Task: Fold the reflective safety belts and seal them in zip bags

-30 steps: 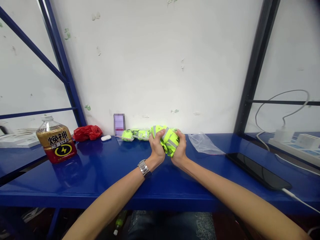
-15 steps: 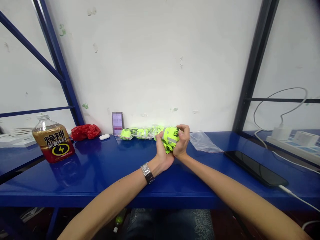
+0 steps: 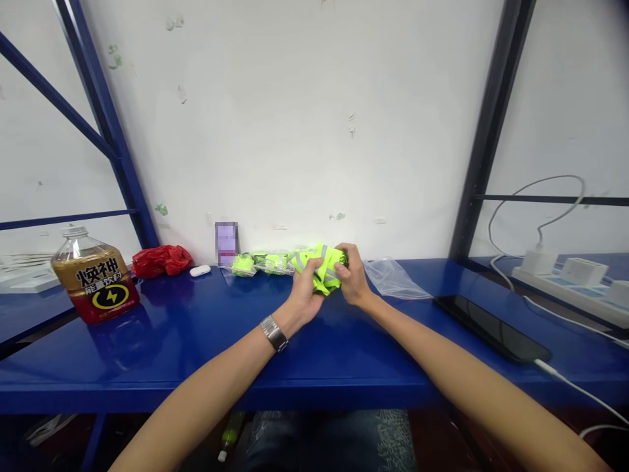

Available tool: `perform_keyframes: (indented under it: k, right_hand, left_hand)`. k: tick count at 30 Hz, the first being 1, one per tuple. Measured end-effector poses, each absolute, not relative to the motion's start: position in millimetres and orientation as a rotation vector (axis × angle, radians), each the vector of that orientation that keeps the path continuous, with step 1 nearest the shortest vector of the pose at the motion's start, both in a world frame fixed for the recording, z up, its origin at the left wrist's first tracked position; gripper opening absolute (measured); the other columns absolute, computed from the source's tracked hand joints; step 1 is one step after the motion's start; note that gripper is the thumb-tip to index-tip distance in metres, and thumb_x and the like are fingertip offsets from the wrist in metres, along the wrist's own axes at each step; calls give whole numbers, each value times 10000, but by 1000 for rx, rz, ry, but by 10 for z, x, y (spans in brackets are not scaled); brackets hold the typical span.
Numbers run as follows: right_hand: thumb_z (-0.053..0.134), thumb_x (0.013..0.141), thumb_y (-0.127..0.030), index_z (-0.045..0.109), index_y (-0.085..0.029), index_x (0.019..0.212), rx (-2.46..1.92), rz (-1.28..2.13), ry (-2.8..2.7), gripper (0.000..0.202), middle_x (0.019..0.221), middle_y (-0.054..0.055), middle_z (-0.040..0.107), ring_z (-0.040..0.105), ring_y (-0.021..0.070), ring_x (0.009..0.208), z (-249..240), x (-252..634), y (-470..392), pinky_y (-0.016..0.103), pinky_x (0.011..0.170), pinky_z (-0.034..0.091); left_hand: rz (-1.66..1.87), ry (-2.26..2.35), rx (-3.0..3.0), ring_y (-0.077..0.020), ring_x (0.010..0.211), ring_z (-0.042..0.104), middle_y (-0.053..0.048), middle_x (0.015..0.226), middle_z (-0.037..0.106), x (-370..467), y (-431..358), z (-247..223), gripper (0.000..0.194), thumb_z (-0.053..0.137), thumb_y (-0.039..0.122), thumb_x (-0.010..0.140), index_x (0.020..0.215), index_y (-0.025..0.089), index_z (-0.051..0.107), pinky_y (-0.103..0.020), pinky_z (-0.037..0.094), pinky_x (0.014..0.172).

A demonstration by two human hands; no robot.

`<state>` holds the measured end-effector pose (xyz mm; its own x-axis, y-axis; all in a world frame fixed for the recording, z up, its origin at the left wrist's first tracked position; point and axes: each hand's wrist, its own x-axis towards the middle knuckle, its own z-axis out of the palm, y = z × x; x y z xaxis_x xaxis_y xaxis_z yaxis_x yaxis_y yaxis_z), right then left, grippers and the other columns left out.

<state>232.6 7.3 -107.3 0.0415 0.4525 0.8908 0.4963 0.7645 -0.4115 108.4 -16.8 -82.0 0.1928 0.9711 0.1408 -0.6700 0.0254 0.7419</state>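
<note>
A bunched-up reflective vest (image 3: 322,265), bright yellow-green with silver-grey stripes, is held between both hands above the blue table. My left hand (image 3: 305,292), with a metal watch on its wrist, grips the vest's left side, thumb on top. My right hand (image 3: 354,275) curls its fingers around the right side. Behind and to the left lie several similar yellow-green bundles (image 3: 268,262) in clear bags against the wall. An unfilled clear zip bag (image 3: 396,278) lies flat just right of my right hand.
On the blue table (image 3: 206,341) a large drink bottle (image 3: 98,275), a red plastic bag (image 3: 162,261) and a white case (image 3: 200,270) stand left. A purple-screened phone (image 3: 227,242) leans on the wall. At right lie a charging phone (image 3: 491,328) and a power strip (image 3: 570,285).
My hands have moved apart a little at the wrists, and the vest now spreads wider to the left. The whole view has shifted slightly.
</note>
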Motion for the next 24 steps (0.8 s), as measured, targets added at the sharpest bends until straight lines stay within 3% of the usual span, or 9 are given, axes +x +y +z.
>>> perform_keyframes:
  k: [5,10,15,18,24]
  right_hand:
    - [370,893,-521,518,-216,1126,-661,598,-1503,411,959,25,598,552,186,853,-1034,2323,181,304,761,437]
    - [658,754,-526,594,-221,1120,-605,1006,-1531,480,1051,28,648,595,197,950,-1028,2287,91,288,801,462]
    - [744,625,-621,629,-189,1026,-529,1416,-1425,601,915,64,701,663,212,818,-1106,2187,-95,306,699,530]
    - [751,593,-649,621,-196,1036,-459,1533,-1395,646,926,81,710,679,244,878,-1132,2185,-134,351,746,556]
    - [761,593,-626,617,-183,1072,-447,1682,-1374,668,1008,116,706,652,281,1029,-1140,2287,-110,420,873,534]
  left_hand:
    - [1563,574,1220,-107,670,558,27,791,603,897,27,-816,382,715,200,590,946,166,580,-222,465,629]
    - [1452,730,1768,-88,583,438,52,639,531,791,63,-844,284,730,202,555,813,133,634,-200,362,522]
    - [1367,590,1823,-92,569,422,46,611,508,772,-63,-786,211,722,215,545,697,122,609,-215,349,519]
    - [1379,520,1879,-112,600,467,29,648,552,765,-132,-741,304,773,279,546,769,119,643,-232,392,560]
    - [1428,612,2154,-174,748,543,-27,849,628,749,-197,-762,584,764,481,629,1091,153,623,-303,456,703]
